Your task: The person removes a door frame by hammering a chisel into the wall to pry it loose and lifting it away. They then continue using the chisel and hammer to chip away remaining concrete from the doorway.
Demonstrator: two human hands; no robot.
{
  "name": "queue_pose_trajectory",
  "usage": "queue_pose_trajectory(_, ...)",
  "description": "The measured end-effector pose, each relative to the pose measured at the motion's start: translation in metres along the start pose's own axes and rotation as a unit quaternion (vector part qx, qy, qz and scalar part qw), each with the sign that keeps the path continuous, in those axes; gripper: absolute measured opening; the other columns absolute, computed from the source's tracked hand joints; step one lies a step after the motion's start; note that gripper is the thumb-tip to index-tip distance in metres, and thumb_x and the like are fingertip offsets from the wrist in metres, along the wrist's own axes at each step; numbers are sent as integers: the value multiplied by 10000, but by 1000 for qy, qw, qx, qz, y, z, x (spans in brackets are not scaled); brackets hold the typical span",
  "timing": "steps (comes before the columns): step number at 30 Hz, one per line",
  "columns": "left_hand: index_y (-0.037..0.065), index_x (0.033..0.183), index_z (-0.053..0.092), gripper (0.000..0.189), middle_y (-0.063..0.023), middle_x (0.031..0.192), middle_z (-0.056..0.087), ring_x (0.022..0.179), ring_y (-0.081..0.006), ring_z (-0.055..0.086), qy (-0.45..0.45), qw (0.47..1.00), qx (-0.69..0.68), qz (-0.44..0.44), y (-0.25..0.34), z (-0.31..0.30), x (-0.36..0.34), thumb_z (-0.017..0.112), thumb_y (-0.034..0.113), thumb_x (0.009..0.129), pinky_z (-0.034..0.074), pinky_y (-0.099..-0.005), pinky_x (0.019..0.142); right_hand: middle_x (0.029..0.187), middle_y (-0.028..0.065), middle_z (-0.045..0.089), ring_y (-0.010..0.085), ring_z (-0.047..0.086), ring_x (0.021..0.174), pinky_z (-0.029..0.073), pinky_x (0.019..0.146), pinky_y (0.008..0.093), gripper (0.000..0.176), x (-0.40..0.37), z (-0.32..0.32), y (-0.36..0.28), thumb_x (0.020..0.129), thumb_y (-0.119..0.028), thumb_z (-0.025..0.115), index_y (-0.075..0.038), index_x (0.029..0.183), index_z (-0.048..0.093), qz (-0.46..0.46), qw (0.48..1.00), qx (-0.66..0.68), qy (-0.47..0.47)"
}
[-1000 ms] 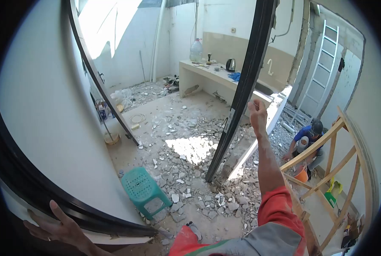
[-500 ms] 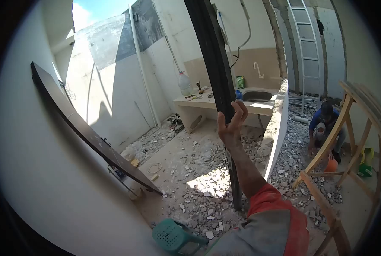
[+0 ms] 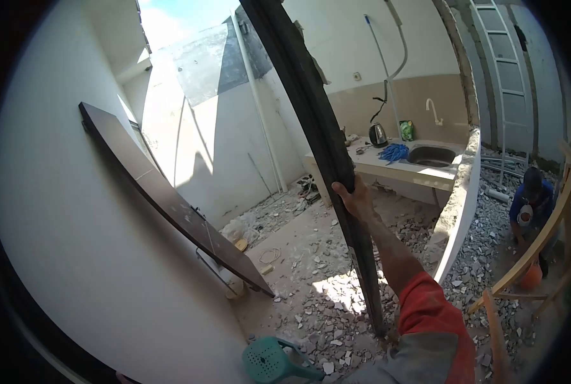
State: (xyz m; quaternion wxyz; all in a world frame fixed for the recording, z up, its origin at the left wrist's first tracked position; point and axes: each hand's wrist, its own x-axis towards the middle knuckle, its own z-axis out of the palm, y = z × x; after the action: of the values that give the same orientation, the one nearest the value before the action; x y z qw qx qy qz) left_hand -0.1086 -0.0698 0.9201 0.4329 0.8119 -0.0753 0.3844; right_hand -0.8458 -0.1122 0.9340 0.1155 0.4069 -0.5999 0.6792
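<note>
A long dark post (image 3: 330, 141), like a door-frame jamb, leans across the middle of the view, its lower end over the rubble. My right hand (image 3: 356, 197) is closed around it at about mid-height, thumb on the near left side; the other fingers are partly hidden behind. The red and grey sleeve reaches up from the bottom. At the lower left edge shows a small skin-coloured patch (image 3: 123, 379), perhaps my left hand beside a dark edge; its fingers cannot be made out.
A brown door panel (image 3: 170, 198) leans on the left wall above a green plastic stool (image 3: 266, 360). Broken rubble (image 3: 304, 301) covers the floor. Behind stands a counter with a sink (image 3: 431, 155) and kettle (image 3: 377, 135). A person (image 3: 530, 198) crouches right, near wooden framing (image 3: 535, 249) and a ladder (image 3: 508, 77).
My right hand has gone from raised, spread fingers to a grip around the post. The view has turned left, bringing the kettle and blue bundle out from behind the post.
</note>
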Motion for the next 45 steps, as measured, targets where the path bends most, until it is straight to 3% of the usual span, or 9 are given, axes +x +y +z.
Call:
queue_pose_trajectory(4,-29,1335,322,843,-175,1342,352,1261,-365,385,-164,982,46,-76,14,-29,23,773,360,738,494,-502,890,848,244,673,378,675,848,532,728,427,587,10,20,5,777,-456,737,56,998,550,-23,998,54,24)
queue_pose_trajectory(8,-78,1176,299,773,-192,1181,332,1168,-356,425,-150,984,-38,-91,32,-67,20,801,189,652,476,-405,925,910,213,676,345,674,872,508,764,403,486,23,50,13,791,-343,740,46,1034,578,-25,995,88,50)
queue_pose_trajectory(17,-70,1184,277,827,-198,1206,291,1193,-387,284,-136,984,-109,34,3,-25,29,789,129,564,341,-524,927,1083,208,617,332,605,996,461,854,400,550,17,54,26,851,-321,675,61,1212,514,24,996,90,14)
queue_pose_trajectory(23,-92,1195,269,820,-243,1236,307,1169,-430,350,-79,983,-154,62,5,-26,23,764,112,575,340,-516,970,1111,183,597,287,584,1006,440,884,396,584,8,31,8,848,-371,669,42,1229,509,59,992,114,-22)
queue_pose_trajectory(29,-96,1150,286,762,-255,1145,368,1136,-439,403,-157,927,-334,59,5,-30,14,732,75,556,367,-494,978,1062,216,621,337,601,1002,439,896,431,537,43,64,40,835,-359,678,34,1178,548,3,988,153,-22)
queue_pose_trajectory(30,-67,1085,309,697,-255,1109,369,1059,-427,474,-90,941,-296,138,6,-27,13,728,69,545,435,-510,898,1048,216,625,343,604,995,440,896,437,532,51,68,48,833,-358,680,34,1169,553,5,982,189,-31)
queue_pose_trajectory(35,-40,1046,307,640,-233,972,453,780,-424,587,-118,934,-321,100,16,-62,0,713,77,566,521,-495,690,1045,135,662,246,630,953,475,842,355,509,69,93,59,817,-304,710,1,1198,565,61,996,42,-40)
queue_pose_trajectory(38,-38,1028,325,616,-236,896,523,746,-430,607,-157,938,-294,92,17,-74,1,734,104,590,525,-492,671,1098,206,647,352,612,1054,453,888,435,596,86,140,97,814,-452,669,10,1176,568,42,993,92,-57)
queue_pose_trajectory(45,-44,1000,339,575,-229,816,541,721,-388,626,-167,936,-303,59,19,-83,-2,735,88,604,547,-447,660,992,197,679,317,662,935,494,788,405,530,77,179,59,796,-402,705,34,1086,618,53,992,91,-66)
